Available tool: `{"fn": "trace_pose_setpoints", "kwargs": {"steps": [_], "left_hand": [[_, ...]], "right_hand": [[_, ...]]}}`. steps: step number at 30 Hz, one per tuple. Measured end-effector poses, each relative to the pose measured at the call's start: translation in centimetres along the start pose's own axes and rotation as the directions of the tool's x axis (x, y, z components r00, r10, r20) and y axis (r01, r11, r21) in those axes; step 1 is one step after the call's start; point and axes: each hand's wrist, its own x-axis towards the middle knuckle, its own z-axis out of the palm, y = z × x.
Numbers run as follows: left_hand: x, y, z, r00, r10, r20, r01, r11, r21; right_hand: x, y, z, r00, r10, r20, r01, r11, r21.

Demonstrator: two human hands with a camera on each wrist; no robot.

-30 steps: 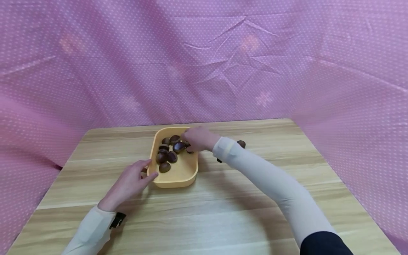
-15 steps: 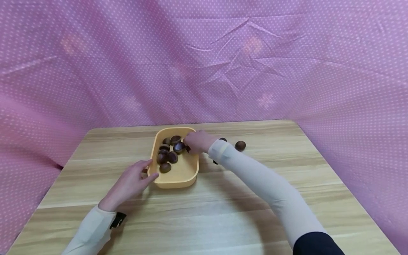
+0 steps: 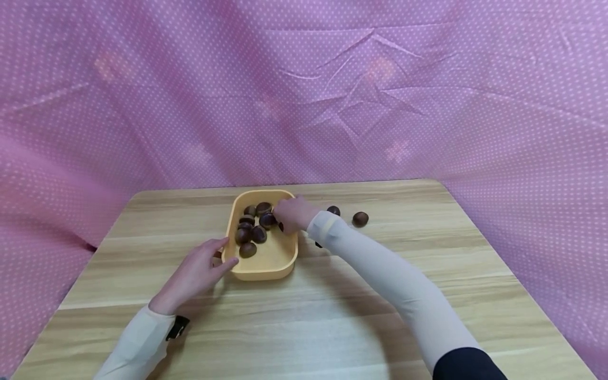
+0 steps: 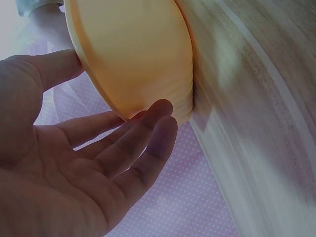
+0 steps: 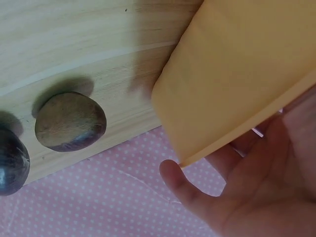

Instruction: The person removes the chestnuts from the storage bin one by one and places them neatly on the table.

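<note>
A pale yellow rectangular box [image 3: 276, 256] stands on the table with several brown chestnuts [image 3: 258, 234] inside. My left hand [image 3: 196, 272] is at its near left corner. The left thumb overlaps the rim, and in the left wrist view the other fingers [image 4: 157, 140] lie spread and gently bent along the outer wall. My right hand [image 3: 295, 212] reaches over the far right rim, fingertips hidden inside the box beside the chestnuts. In the right wrist view its thumb [image 5: 183, 190] is apart at the box corner; I cannot tell whether the fingers hold a chestnut.
Two loose chestnuts, one nearer [image 3: 334, 210] and one farther right [image 3: 360, 219], lie on the table to the right of the box. The light wooden table [image 3: 304, 322] is backed by a pink dotted curtain [image 3: 304, 105]. The right forearm crosses over the table.
Over the last second my right hand and forearm have shifted slightly, uncovering a second loose chestnut on the right. The left hand keeps its place at the box.
</note>
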Motion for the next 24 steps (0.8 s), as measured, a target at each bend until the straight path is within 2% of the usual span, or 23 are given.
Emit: {"fn": "trace_pose_setpoints", "kwargs": {"steps": [5,12,18,20,24], "left_hand": [[0.1,0.0,0.0,1.0,-0.002,0.007,0.002,1.0,0.007],[0.2,-0.1,-0.1,1.0,0.001,0.006,-0.001,1.0,0.007],[0.2,-0.1,-0.1,1.0,0.005,0.008,-0.005,1.0,0.002],[0.1,0.0,-0.1,1.0,0.007,0.007,-0.007,1.0,0.001],[-0.1,0.1,-0.1,1.0,0.001,0.007,-0.001,1.0,0.001]], "right_hand": [[-0.2,0.1,-0.3,1.0,-0.008,-0.023,0.01,0.999,0.048],[-0.8,0.4,-2.4,0.993,-0.054,-0.104,0.069,0.987,0.146],[-2.2,1.8,-4.2,0.976,-0.073,-0.204,0.128,0.954,0.271],[-2.9,2.5,-4.7,0.975,-0.057,-0.216,0.128,0.935,0.33],[-4.4,4.2,-5.3,0.971,-0.016,-0.239,0.108,0.921,0.375]]}}
